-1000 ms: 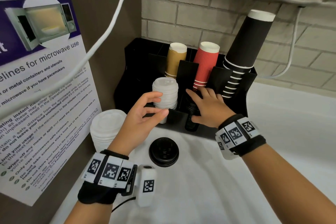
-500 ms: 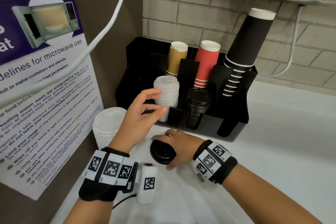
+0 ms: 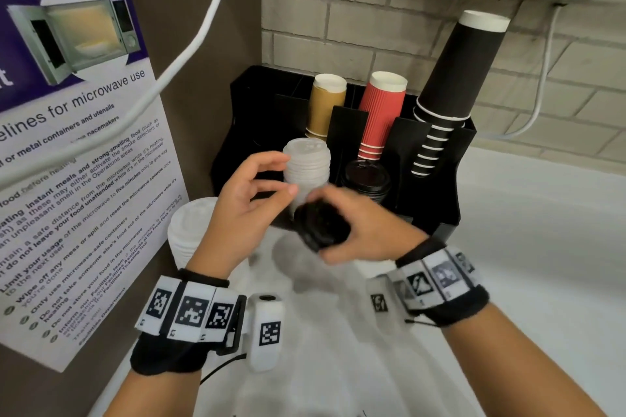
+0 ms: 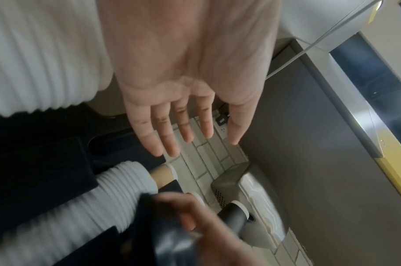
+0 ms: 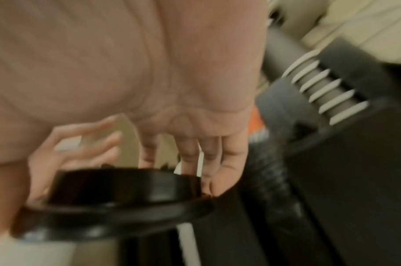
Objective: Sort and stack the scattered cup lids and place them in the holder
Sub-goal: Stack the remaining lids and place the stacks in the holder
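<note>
My right hand (image 3: 342,230) grips a black cup lid (image 3: 321,225) by its rim, lifted off the counter in front of the black holder (image 3: 450,179); the same black lid (image 5: 117,203) fills the right wrist view. In the holder stand a stack of white lids (image 3: 306,169) and a stack of black lids (image 3: 366,178). My left hand (image 3: 257,193) hovers open beside the white stack, fingers straight (image 4: 172,129), holding nothing. A second, wider stack of white lids (image 3: 189,230) sits on the counter to the left.
Tan cups (image 3: 327,105), red cups (image 3: 382,112) and tall black cups (image 3: 454,85) stand in the holder's back slots. A microwave notice (image 3: 74,152) leans at the left. A white cable (image 3: 210,27) hangs overhead. The white counter (image 3: 525,264) extends to the right.
My right hand went from the holder down to the black lid on the counter, took hold of it and lifted it toward the holder. My left hand stayed near the white stack.
</note>
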The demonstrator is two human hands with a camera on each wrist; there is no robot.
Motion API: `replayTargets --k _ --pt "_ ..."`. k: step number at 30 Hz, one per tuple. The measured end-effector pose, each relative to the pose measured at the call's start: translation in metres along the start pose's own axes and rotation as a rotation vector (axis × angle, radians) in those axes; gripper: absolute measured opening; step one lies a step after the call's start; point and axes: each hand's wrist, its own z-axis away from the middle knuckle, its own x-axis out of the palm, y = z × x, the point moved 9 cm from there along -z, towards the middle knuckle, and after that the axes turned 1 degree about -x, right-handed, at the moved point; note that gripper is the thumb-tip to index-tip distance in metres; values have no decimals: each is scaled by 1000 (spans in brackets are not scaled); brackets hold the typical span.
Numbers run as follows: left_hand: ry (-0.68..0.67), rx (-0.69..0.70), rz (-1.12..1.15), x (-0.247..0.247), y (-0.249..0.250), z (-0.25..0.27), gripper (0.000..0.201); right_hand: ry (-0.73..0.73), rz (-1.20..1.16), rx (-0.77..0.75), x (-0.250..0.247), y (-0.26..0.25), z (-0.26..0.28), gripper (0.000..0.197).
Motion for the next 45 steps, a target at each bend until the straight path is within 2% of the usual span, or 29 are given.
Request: replayTargets --k 2,4,7,11,14,19,21,24,28,30,42,45 --pt "18 32 -13 -4 6 0 33 173 -48 10 -44 3 0 69" --pt "25 57 -54 -8 13 1 31 256 4 121 -76 21 -4 68" --pt "43 75 -202 -22 21 1 30 220 106 296 -97 53 -11 68" --pt "44 75 -636 -48 24 0 37 118 131 353 -93 70 -20 64" --pt "-22 -25 -868 -60 10 3 54 80 137 355 -87 72 -24 64" --pt "-226 -308 -1048 -59 -34 15 93 45 178 367 -77 78 -26 67" --pt "-281 -368 -1103 -60 -47 19 101 52 191 376 -77 81 -25 68" --pt "-289 -392 -1111 -58 -55 18 98 60 220 399 -78 84 -25 67" --pt "-284 -361 -1084 -50 -57 16 78 36 274 408 -76 83 -27 68" --pt "-289 -340 -1047 -45 -58 16 75 28 273 412 -76 83 -26 69" --pt "-416 -91 -801 52 -58 4 80 36 321 467 -72 77 -10 83" --pt "-436 -57 -735 72 -57 1 85 138 338 426 -83 62 -1 81"
